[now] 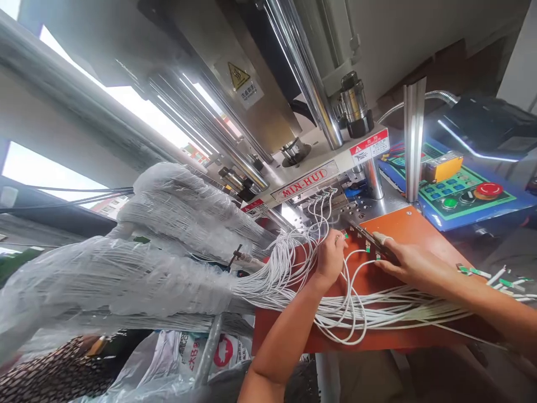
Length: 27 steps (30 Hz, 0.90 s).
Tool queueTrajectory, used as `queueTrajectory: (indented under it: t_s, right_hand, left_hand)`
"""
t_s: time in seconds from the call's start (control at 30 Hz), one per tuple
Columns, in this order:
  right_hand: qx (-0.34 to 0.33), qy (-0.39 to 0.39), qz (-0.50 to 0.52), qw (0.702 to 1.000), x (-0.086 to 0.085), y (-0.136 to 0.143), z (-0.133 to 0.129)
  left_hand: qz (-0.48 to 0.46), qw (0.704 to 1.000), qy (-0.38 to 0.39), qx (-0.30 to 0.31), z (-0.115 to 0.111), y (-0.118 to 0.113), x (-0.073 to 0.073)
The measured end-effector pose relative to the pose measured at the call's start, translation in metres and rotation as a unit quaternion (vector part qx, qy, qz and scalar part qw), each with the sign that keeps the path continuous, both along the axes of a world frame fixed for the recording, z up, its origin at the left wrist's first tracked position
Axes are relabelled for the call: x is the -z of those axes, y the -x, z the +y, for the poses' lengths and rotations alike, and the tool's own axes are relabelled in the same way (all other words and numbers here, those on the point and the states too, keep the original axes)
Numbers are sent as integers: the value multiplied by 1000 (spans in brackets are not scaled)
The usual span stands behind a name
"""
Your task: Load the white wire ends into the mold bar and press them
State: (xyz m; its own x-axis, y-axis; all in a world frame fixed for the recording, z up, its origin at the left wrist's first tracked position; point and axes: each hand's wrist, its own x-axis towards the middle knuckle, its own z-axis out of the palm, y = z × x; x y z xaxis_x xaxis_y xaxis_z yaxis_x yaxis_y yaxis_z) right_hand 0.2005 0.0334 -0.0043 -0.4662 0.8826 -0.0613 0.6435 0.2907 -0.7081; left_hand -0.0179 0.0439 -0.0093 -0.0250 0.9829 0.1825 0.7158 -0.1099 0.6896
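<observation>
My left hand [330, 257] is closed in a pinch around the end of a thin white cable, where a small green piece [346, 236] shows at the fingertips. My right hand [403, 262] grips a dark metal bar [380, 246] between thumb and fingers, low over the orange-brown work board [428, 235]. Cable ends with small green-and-metal tips [368, 246] sit along that bar, and their white cables [351, 285] loop down in front. Beyond my hands, several more white cables [321, 204] run into the press opening. A fingertip covering shows on my right thumb.
The press crossbar [304, 182] hangs just behind my hands, between steel columns [373, 179]. A control panel [465, 193] with a red emergency button [489, 190] stands right. Plastic-wrapped cable bundles [146, 274] fill the left. More green-tipped cable ends [505, 282] lie at the right edge.
</observation>
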Motion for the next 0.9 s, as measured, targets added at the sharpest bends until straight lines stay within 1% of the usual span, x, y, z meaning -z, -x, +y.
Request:
queueTrajectory:
  t_s: [0.13, 0.23, 0.3, 0.4, 0.47, 0.57, 0.7, 0.9]
  right_hand:
    - [14, -7, 12, 1000, 2, 1, 0]
    - [16, 10, -2, 1000, 0, 2, 0]
    - [11, 21, -7, 1000, -3, 3, -1]
    - [11, 25, -5, 1000, -5, 3, -1]
    - [15, 28, -1, 999, -5, 3, -1]
    - [11, 28, 16, 999, -5, 1, 0]
    - [9, 19, 34, 999, -4, 0, 1]
    - [6, 23, 27, 999, -6, -3, 3]
  left_hand:
    - [11, 997, -1, 73, 2, 1, -1]
    - [43, 990, -35, 131, 4, 3, 0]
    - [48, 985, -67, 151, 4, 3, 0]
    - [26, 983, -108, 147, 2, 3, 0]
    - [18, 981, -120, 151, 1, 1, -1]
    - [14, 980, -117, 161, -1, -2, -2]
    - [1, 983, -107, 149, -1, -5, 0]
    - [-9, 987, -93, 133, 2, -7, 4]
